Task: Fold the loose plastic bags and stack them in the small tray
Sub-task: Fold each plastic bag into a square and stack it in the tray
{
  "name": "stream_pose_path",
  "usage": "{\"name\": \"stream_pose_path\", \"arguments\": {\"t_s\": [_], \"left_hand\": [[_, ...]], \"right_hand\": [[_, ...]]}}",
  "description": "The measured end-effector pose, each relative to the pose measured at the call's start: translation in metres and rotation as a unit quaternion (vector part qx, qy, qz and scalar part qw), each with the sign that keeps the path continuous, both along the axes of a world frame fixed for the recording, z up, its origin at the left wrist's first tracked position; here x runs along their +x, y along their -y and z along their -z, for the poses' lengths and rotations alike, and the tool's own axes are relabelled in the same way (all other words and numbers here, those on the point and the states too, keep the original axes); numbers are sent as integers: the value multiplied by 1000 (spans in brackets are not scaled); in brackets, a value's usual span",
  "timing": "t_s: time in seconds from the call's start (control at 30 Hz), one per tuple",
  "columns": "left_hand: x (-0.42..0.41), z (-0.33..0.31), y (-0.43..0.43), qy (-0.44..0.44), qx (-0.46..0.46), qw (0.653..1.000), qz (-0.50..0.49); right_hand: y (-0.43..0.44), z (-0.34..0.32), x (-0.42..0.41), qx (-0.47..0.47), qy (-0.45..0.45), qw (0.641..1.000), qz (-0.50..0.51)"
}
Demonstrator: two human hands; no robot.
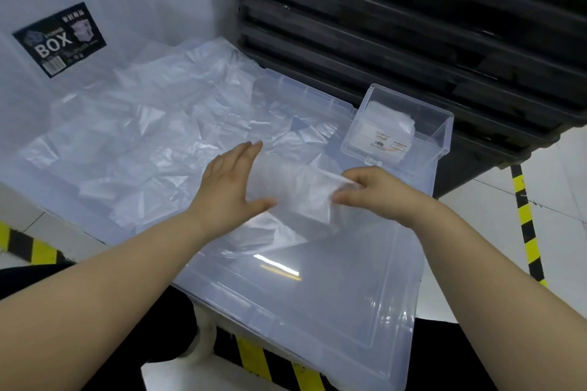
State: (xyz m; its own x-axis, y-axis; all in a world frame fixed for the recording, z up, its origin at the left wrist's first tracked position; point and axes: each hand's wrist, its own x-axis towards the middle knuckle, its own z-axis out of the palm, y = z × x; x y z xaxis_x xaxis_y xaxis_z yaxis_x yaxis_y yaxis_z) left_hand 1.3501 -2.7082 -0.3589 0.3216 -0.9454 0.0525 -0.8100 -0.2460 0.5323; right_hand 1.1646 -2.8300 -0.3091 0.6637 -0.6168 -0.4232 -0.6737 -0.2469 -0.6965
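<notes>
Mid-fold on one bag (301, 197): left hand (233, 182) lies flat, fingers straight, pressing the bag's left part down. Right hand (370, 192) pinches its right edge btw thumb & fingertips. To do it well, I'd anchor w/ the left palm, bring the pinched edge over w/ corners matched, then smooth air out twd the crease. Tray (441, 139) sits just beyond the right fingers, folded bags (381, 127) already inside. Loose pile (143, 136) lies beyond the left fingertips.

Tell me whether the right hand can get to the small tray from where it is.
Probably yes. The right hand pinches the bag just in front of the small tray, whose top is open; nothing stands between them.
</notes>
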Motion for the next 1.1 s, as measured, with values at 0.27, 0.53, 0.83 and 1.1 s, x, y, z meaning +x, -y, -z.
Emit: {"name": "stream_pose_path", "arguments": {"t_s": [0.27, 0.53, 0.83, 1.1], "left_hand": [[-15, -17, 10, -381, 8, 917, -118], [-22, -25, 31, -585, -19, 800, -133], [-11, -24, 47, -605, -59, 778, -158], [-11, -5, 44, -405, 78, 892, -185]], "right_hand": [[-9, 5, 9, 158, 223, 939, 207], [-17, 12, 15, 134, 129, 973, 139], [-19, 14, 1, 166, 10, 985, 47], [-23, 35, -10, 181, -36, 974, 129]]}}
